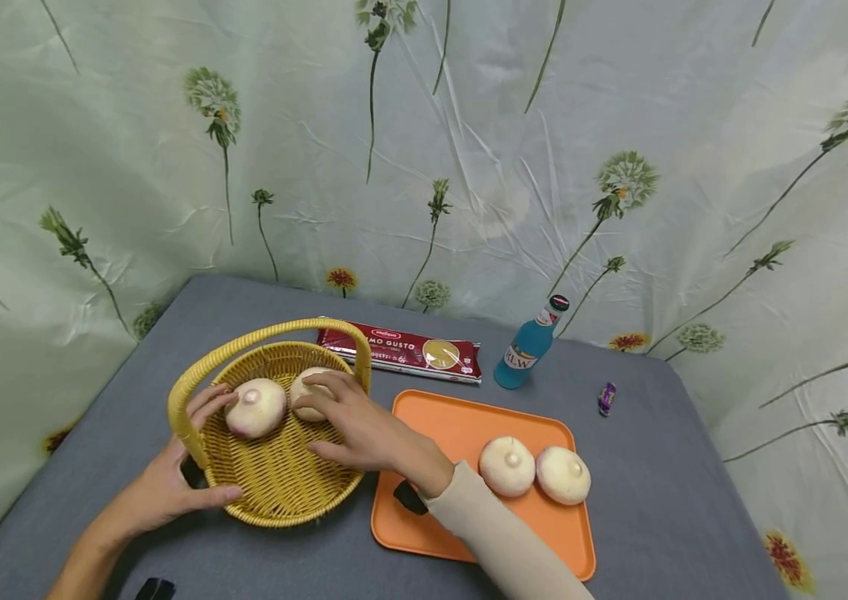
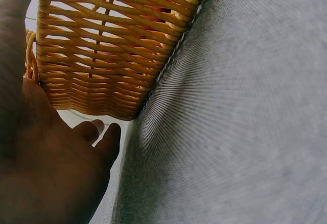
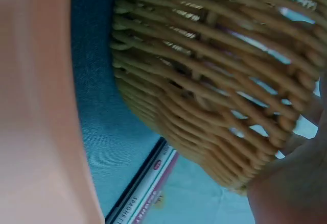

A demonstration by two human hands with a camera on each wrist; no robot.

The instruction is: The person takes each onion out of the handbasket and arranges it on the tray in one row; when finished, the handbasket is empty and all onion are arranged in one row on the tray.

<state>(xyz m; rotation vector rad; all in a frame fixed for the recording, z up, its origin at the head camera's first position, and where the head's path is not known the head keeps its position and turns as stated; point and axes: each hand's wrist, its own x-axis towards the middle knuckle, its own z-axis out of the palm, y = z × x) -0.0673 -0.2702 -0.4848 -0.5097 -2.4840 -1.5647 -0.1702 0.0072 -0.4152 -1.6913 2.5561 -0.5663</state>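
Okay, so front and center is a yellow wicker basket (image 1: 281,492), round, with a tall arched handle (image 1: 319,323) wrapped in the same kind of strand. The wrist views show the weave up close: thick, rounded strips running sideways, with gaps that let light through. It sits upright on a grey cloth (image 1: 641,500) with a fine woven grain.

Inside are two squat white bulbs with smooth skin. The left bulb (image 1: 256,408) has a little nub on it and a purple tinge low down; the right bulb (image 1: 301,390) is partly hidden by fingers.

Left hand (image 1: 177,483) has hold of the basket's left side, thumb spread away from the fingers along the near rim, upper fingers reaching over the rim by the handle. Their tips are right at the left bulb (touching or not, I honestly can't tell).

Right hand (image 1: 360,425) reaches in from the other side, fingers apart and slightly bent over the right bulb, thumb out to the side, so no pinch there. Can't tell how hard the fingertips press.

Just right of the basket is a flat orange tray (image 1: 431,412) with rounded corners, two more bulbs (image 1: 507,467) side by side on it. Behind: a long, glossy red spaghetti pack (image 1: 401,350) and a blue bottle (image 1: 525,354).
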